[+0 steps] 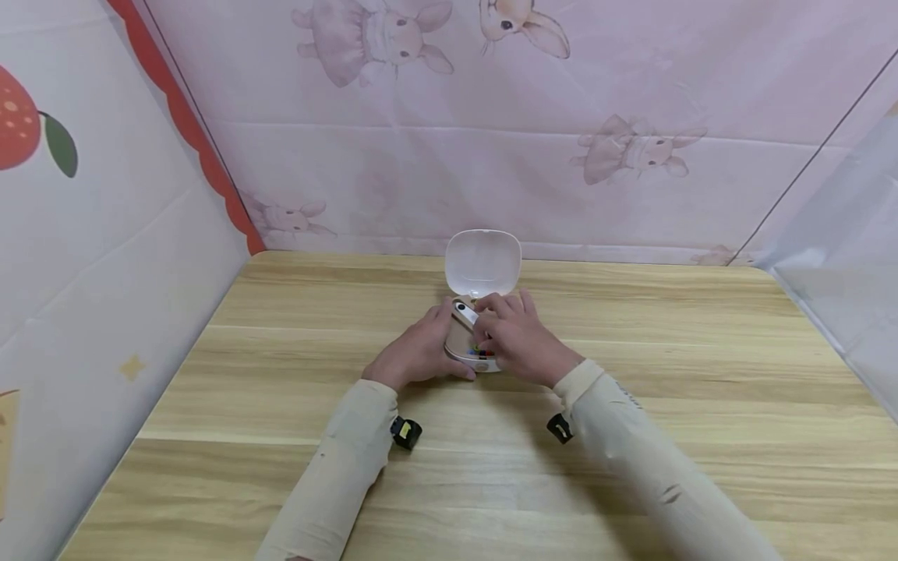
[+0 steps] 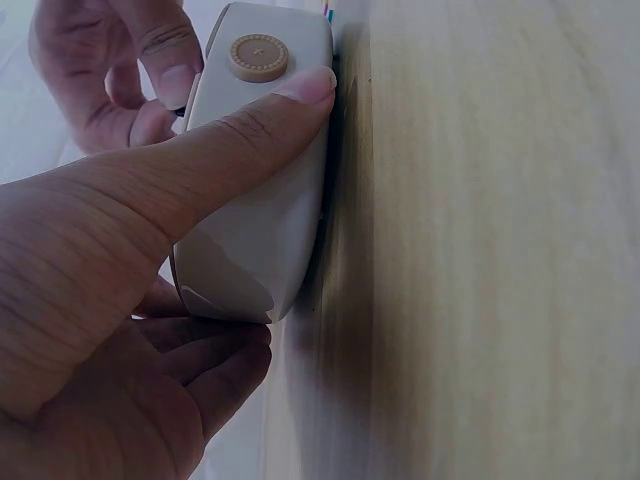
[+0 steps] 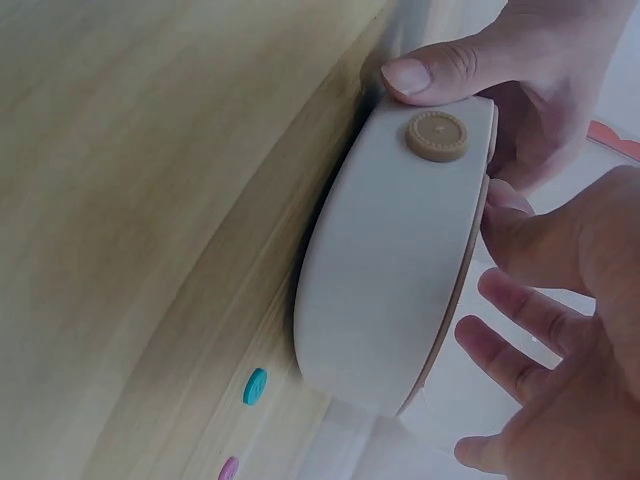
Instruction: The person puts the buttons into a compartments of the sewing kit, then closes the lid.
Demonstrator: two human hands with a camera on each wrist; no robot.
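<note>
A small white case [image 1: 482, 365] with a brown inner tray [image 1: 459, 340] stands on the table, its white lid [image 1: 483, 262] raised at the back. A round brown button-like catch [image 2: 259, 57] sits on its front. My left hand [image 1: 418, 349] grips the case's left side, thumb along the front wall, fingers round the side. Over the tray's right part is my right hand [image 1: 521, 340], thumb and forefinger close together at the rim; whether they pinch something is hidden. A white piece with a black dot [image 1: 461, 307] and small coloured items [image 1: 484, 353] show in the tray.
A teal button [image 3: 255, 386] and a pink one [image 3: 229, 468] lie on the wooden table [image 1: 281, 374] beside the case. A pink rabbit-print cloth [image 1: 519, 179] hangs behind the table, with a pale wall at the left.
</note>
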